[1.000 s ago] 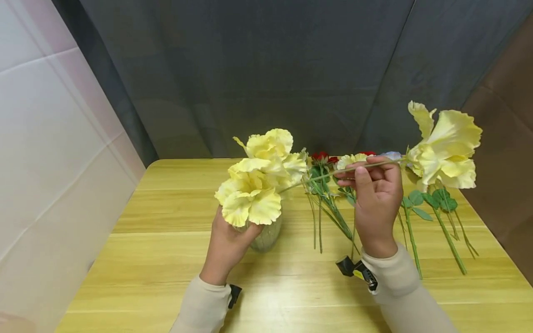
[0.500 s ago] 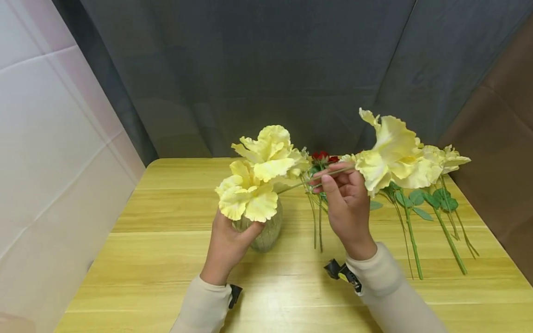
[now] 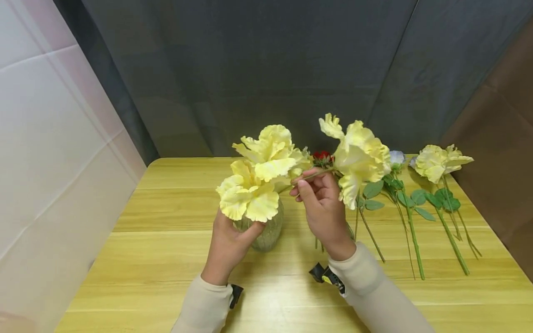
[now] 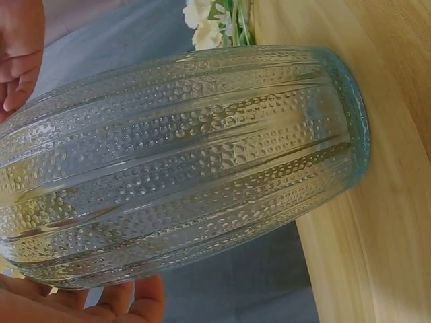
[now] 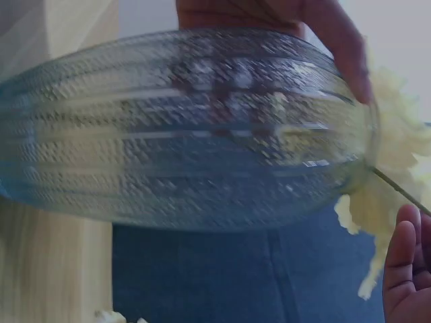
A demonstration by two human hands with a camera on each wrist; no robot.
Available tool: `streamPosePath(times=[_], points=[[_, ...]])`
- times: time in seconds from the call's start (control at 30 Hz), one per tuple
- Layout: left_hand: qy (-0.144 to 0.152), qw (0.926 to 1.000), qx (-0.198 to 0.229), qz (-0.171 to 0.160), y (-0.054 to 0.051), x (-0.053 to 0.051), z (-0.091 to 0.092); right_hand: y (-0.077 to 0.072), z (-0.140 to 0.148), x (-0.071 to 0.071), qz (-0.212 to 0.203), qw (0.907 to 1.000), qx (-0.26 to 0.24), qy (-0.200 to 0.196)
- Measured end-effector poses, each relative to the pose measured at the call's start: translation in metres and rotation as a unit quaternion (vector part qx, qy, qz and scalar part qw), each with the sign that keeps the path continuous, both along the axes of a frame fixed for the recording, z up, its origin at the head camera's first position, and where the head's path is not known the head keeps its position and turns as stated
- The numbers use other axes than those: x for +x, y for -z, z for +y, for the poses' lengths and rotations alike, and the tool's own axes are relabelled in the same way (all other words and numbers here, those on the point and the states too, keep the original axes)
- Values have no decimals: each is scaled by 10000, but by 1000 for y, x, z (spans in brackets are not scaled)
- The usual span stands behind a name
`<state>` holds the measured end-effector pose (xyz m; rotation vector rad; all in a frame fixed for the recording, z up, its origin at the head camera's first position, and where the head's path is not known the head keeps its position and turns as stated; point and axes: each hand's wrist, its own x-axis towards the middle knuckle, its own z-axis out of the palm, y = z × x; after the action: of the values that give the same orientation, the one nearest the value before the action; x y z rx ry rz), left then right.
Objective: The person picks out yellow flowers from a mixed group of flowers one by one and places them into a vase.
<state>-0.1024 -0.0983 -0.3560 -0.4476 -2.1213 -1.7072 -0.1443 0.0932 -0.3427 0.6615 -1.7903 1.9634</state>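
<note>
A ribbed clear glass vase with a bumpy surface stands upright on the table. My left hand grips it near the top, with the thumb at the rim in the right wrist view. Ruffled yellow flowers sit over its mouth and hide the rim from the head view. My right hand pinches the thin stem of another yellow flower just below its bloom. That stem slants down to the left, its lower end going into the vase's mouth.
Right of the vase, more flowers lie on the wooden table: a red bloom, a pale lilac one and a yellow one, with leafy green stems. A dark curtain hangs behind.
My right hand has moved left toward the vase, carrying the yellow flower, so its bloom is closer to the others. My left hand has stayed on the vase.
</note>
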Motion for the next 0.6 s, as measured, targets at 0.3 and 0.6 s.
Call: streamPosePath(times=[0.3,0.6], points=[[79,9999,-131,9,-1,0,-1,8,-12,-2,-258,9982,502,-196],[52,9998,-28,-203,0,2,-2,10,-19,2,-1330,9815,1376,-107]])
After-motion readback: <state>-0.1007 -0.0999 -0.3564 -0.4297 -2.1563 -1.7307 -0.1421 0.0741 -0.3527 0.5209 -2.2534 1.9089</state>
